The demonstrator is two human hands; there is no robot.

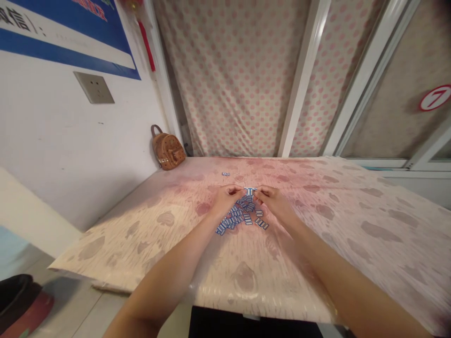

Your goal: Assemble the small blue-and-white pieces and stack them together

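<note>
One small blue-and-white strip (250, 191)

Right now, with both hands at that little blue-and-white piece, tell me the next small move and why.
Perhaps carry the blue-and-white piece forward and left to the small group lying apart: the left hand and right hand both appear to pinch it near the loose pile's far edge, and that group's pieces look similar, though too small to make out.
</note>
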